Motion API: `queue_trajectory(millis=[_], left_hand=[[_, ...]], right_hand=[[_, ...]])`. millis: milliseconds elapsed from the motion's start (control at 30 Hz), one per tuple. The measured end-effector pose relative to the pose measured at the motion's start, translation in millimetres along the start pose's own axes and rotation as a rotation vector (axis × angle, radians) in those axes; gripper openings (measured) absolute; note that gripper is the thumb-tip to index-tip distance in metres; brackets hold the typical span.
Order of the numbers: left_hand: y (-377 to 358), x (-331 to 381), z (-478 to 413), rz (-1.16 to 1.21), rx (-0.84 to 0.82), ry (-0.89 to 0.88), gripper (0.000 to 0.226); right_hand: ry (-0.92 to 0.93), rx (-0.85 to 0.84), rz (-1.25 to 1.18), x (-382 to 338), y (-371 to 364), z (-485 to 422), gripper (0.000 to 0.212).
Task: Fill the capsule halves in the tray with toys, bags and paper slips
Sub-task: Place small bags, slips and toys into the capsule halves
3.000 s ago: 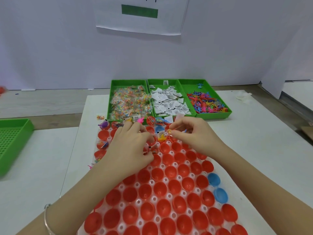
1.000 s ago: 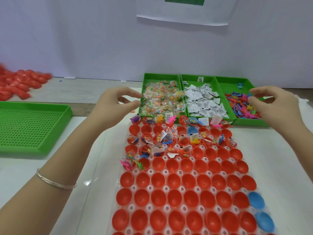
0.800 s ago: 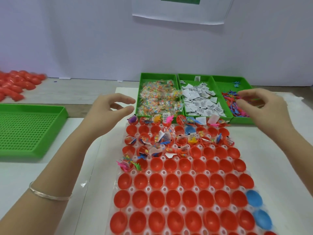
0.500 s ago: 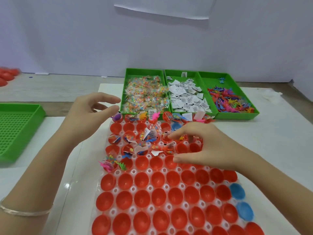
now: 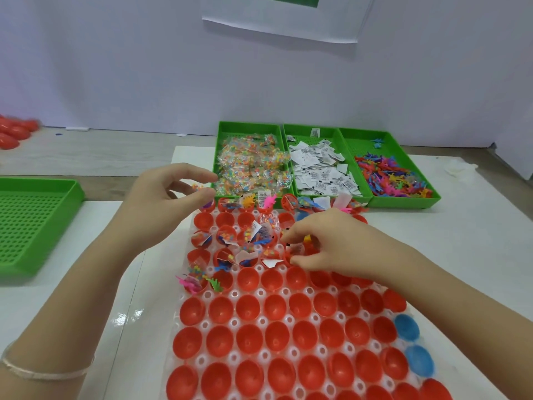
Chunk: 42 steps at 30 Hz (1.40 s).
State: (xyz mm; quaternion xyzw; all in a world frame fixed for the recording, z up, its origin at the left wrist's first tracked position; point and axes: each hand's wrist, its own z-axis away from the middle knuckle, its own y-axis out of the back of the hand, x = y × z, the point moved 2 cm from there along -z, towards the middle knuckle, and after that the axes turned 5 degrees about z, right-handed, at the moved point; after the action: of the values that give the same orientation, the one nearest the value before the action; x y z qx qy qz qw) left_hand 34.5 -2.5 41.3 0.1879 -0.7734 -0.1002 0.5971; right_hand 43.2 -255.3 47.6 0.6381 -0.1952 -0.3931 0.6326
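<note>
A white tray [image 5: 285, 293] holds rows of red capsule halves [image 5: 248, 339], with two blue halves [image 5: 406, 327] at its right edge. The far rows contain toys, bags and slips; the near rows are bare. My right hand [image 5: 331, 246] hovers low over the filled rows, fingers curled, pinching a small yellow toy [image 5: 307, 238]. My left hand [image 5: 164, 203] floats above the tray's far left corner with relaxed fingers and holds nothing. Behind the tray stand three green bins: bags [image 5: 251, 166], paper slips [image 5: 320, 168] and coloured toys [image 5: 392, 174].
A green perforated tray [image 5: 28, 226] sits on the table at the left. Loose red capsule halves [image 5: 14, 134] lie at the far left by the wall. A crumpled white sheet [image 5: 458, 168] lies right of the bins.
My right hand moved from the toy bin down to the filled rows of the tray. My left hand stayed hovering near the tray's far left corner.
</note>
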Motion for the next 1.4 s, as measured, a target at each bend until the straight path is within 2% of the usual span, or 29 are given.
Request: queue_trajectory(millis=[167,300,533,667,867,933,1067,1133,1233,1400], left_hand=[[1,1,0,0.006,-0.004,-0.003,0.017],[1,2,0,-0.005,-0.009,-0.006,0.017],[2,9,2,0.01,-0.017,-0.019,0.017],[3,12,3,0.018,-0.016,-0.027,0.017],[5,17,4,0.043,-0.014,-0.034,0.017],[7,20,7,0.021,-0.074,-0.05,0.019],[4,24,21,-0.256,-0.501,-0.024,0.027],[0,23,28,-0.424,-0.632,0.009,0.037],[-4,23,32,-0.506,-0.654,0.036,0.046],[-11,22,30,-0.535,-0.643,-0.033,0.039]], right_hand=[[0.003,-0.028,0.108,-4,-1,1,0.024],[0.032,0.003,0.086,-4,-1,3,0.019],[-0.043,0.243,-0.314,3,13,15,0.016],[0.008,0.239,-0.531,-18,16,16,0.015],[0.185,0.194,-0.178,-65,-9,3,0.019],[0.193,0.153,-0.088,-68,-16,0,0.02],[0.195,0.186,0.008,-67,-21,-1,0.017],[0.176,0.192,0.0,-65,-17,-2,0.017],[0.153,0.238,-0.042,-61,-12,0,0.018],[0.16,0.209,-0.006,-64,-20,4,0.013]])
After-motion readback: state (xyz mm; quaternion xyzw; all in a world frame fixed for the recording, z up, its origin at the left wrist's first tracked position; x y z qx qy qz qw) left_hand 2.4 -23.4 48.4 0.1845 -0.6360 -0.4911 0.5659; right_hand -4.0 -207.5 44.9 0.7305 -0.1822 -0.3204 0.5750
